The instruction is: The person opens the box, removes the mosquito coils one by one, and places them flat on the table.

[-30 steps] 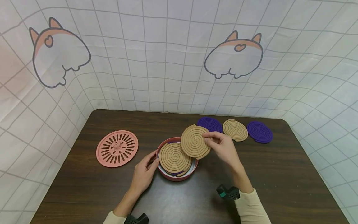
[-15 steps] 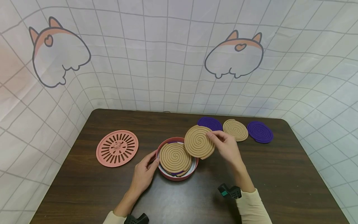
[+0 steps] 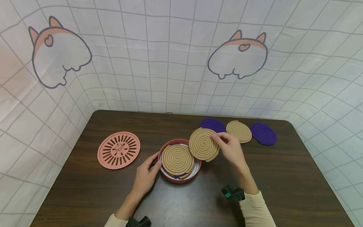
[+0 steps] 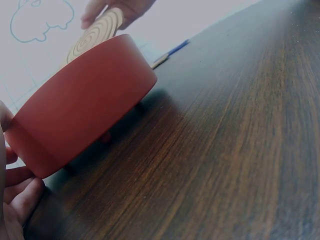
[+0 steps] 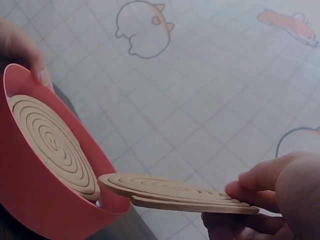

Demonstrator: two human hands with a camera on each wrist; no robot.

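Note:
My left hand (image 3: 146, 176) grips the left side of a round red mosquito coil box (image 3: 181, 181), thumb at the rim and fingers low on the wall, as the left wrist view shows. Inside lies a tan mosquito coil (image 3: 177, 159), with purple edges showing beneath it. Between thumb and fingers, my right hand (image 3: 230, 149) pinches the right edge of another tan mosquito coil (image 3: 203, 144). This coil is held up by the box's right rim, overlapping it in the head view. In the right wrist view the held coil (image 5: 170, 190) appears nearly edge-on.
A pink slotted lid (image 3: 119, 140) lies on the dark wooden table (image 3: 85, 195) to the left. Along the back right sit a purple coil (image 3: 212, 125), a tan coil (image 3: 239, 131) and a second purple coil (image 3: 263, 134). A white grid-patterned curtain (image 3: 158, 63) surrounds the table.
My right hand has shifted slightly right with the pinched tan coil, from over the box to its right rim. The left hand and the box have stayed put.

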